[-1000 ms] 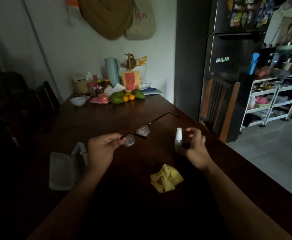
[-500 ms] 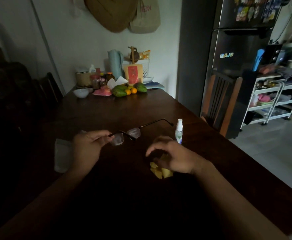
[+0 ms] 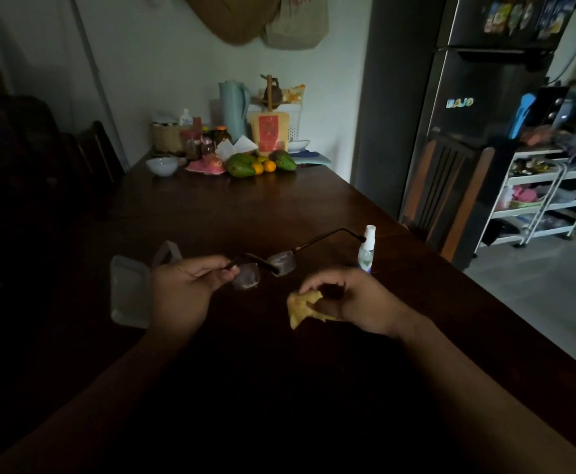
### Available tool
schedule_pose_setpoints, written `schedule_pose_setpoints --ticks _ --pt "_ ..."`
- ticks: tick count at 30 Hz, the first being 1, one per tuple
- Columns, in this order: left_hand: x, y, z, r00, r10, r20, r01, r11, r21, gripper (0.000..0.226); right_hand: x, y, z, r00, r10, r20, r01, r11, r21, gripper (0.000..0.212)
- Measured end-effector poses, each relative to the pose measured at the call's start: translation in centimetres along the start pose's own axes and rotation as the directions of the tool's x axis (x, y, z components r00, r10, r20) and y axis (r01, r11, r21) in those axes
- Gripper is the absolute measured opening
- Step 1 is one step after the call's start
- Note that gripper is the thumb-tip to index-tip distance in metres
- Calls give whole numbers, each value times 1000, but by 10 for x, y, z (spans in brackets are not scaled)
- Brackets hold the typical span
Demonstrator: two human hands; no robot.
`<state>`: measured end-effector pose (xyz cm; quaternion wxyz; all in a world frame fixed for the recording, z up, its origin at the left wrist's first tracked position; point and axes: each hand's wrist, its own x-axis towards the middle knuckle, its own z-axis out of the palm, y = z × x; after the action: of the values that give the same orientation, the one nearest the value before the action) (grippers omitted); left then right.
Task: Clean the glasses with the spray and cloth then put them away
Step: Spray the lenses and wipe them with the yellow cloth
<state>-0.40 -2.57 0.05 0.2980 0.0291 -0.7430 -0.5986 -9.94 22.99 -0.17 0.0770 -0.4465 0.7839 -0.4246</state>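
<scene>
The glasses (image 3: 273, 263) are held above the desk (image 3: 245, 206), pinched at one end of the frame by the left hand (image 3: 184, 289). Just right of the glasses, the yellow cloth (image 3: 302, 307) is gripped by the right hand (image 3: 351, 299). The spray bottle (image 3: 367, 249) is stood upright further right, and the open case (image 3: 131, 289) is laid to their left.

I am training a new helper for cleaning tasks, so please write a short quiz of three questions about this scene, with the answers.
1. Which thing does the right hand grip? A. glasses B. yellow cloth C. spray bottle
2. True or false: the spray bottle lies on its side on the table.
3. Fill in: the left hand pinches the glasses; the glasses case beside it lies ____.
Key: 1 B. 2 false, it stands upright on the table. 3 open.
</scene>
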Motion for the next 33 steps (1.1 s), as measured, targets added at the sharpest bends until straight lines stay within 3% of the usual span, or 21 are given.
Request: schedule_pose_setpoints --ticks 3,7,12,14,21,24,28,33 --pt "-2 -3 2 999 -27 23 27 1000 2 44 6 -1 8 969 -12 -248 32 997 76 32" --pt "-9 1 10 1000 -2 -10 2 999 -41 35 10 -3 16 922 -33 -386 36 999 1 34" --pt "-16 7 21 998 40 -41 -43 997 -64 39 12 -12 22 943 -183 -277 56 909 -412 37" --pt "-17 9 23 998 15 -55 -20 995 -98 33 12 -14 24 960 -181 -212 54 868 -493 37" --pt "-12 6 15 996 -20 -89 6 989 -149 17 10 -13 21 976 -175 -128 66 801 -596 40" --pt "-14 6 16 993 6 -117 -23 990 -142 31 10 -11 21 973 -161 -164 20 771 -637 38" --pt "-13 3 17 1000 -15 -26 11 991 -136 43 12 -8 25 959 -176 -221 16 815 -579 39" --pt "-17 0 20 999 -40 -34 37 993 -109 39 10 0 23 982 -162 -93 94 857 -506 41"
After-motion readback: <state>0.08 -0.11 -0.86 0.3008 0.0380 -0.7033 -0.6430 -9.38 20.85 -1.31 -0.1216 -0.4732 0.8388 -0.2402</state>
